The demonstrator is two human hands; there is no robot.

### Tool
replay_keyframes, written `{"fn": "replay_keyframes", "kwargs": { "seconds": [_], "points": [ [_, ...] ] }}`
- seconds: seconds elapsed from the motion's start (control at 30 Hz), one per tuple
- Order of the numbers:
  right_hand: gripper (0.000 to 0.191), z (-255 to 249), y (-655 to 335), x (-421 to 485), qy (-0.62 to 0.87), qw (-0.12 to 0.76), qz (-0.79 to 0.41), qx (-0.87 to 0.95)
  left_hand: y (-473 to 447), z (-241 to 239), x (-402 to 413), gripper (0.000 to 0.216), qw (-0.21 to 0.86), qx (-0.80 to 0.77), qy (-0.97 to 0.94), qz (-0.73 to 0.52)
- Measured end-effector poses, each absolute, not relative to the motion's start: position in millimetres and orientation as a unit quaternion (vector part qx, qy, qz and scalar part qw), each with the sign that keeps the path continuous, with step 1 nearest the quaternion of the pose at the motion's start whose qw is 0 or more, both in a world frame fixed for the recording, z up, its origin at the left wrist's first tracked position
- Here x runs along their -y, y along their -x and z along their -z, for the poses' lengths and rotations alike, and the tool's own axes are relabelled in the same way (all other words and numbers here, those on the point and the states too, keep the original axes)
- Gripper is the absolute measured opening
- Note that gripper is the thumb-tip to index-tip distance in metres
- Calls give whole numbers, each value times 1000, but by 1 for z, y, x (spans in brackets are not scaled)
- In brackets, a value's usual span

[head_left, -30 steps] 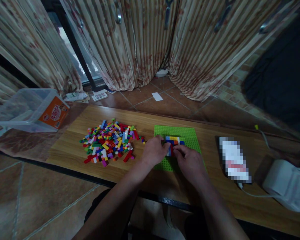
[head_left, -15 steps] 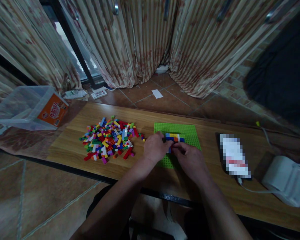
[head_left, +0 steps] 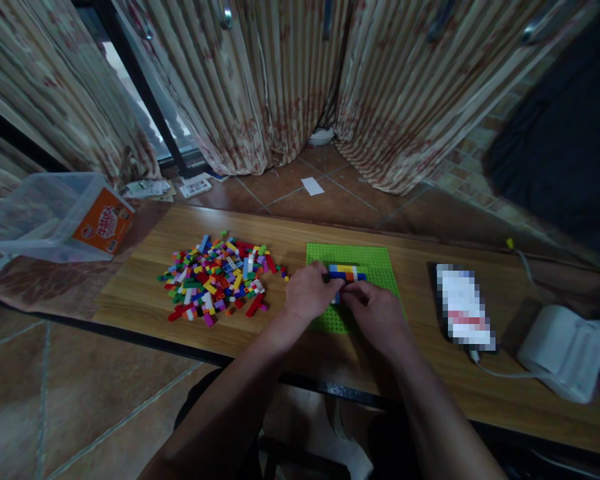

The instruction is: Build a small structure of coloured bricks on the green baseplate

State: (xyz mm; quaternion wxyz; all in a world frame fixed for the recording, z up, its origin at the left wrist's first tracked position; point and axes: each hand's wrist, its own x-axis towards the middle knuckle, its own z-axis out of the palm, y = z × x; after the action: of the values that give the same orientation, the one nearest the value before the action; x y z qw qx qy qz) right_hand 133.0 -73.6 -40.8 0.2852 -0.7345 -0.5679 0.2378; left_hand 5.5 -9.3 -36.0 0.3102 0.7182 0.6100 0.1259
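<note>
A small structure of building bricks (head_left: pixel 349 275) stands on a green studded baseplate (head_left: pixel 373 257); blue, white, yellow and orange parts show. My left hand (head_left: pixel 307 291) is closed at its left side, thumb pointing right along the near side. From the right, my right hand (head_left: pixel 375 308) reaches in with fingers bent and fingertips pinched against the structure's near side. The two sets of fingertips almost meet. They cover the near part of the structure, so any single brick between them is hidden.
A loose heap of multicoloured bricks (head_left: pixel 220 277) lies left on the wooden table (head_left: pixel 140 287). To the right are a phone (head_left: pixel 463 307) with a charging cable and a white roll (head_left: pixel 560 353). A clear plastic bin (head_left: pixel 50 213) stands at far left, before the curtains (head_left: pixel 290 87).
The whole view has shifted slightly. Both hands stay at the brick structure in nearly the same pose, and a bit of red near the right fingertips no longer shows.
</note>
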Motion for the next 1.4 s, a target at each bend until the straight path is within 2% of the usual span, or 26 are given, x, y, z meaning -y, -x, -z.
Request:
{"fn": "replay_keyframes", "kwargs": {
  "seconds": [0.23,0.3,0.43,0.63,0.97,1.1,1.4],
  "points": [
    [35,33,-161,73,775,384,-196,462,3,30,8,30,337,-558,-747,-126],
    [34,34,-171,72,797,367,-160,452,5,28,8,28,342,-550,-751,-125],
    [32,44,-178,71,814,277,-128,494,9,31,9,21,357,-531,-757,-134],
    [30,48,-170,69,809,231,-124,526,16,30,7,43,413,-480,-768,-100],
    [28,43,-163,71,810,205,-114,538,16,32,14,55,289,-479,-827,-56],
    [28,39,-160,70,812,186,-138,535,13,35,19,51,233,-488,-839,-56],
    [29,38,-161,71,809,162,-147,545,12,31,22,47,221,-479,-848,-47]
  ]
}}
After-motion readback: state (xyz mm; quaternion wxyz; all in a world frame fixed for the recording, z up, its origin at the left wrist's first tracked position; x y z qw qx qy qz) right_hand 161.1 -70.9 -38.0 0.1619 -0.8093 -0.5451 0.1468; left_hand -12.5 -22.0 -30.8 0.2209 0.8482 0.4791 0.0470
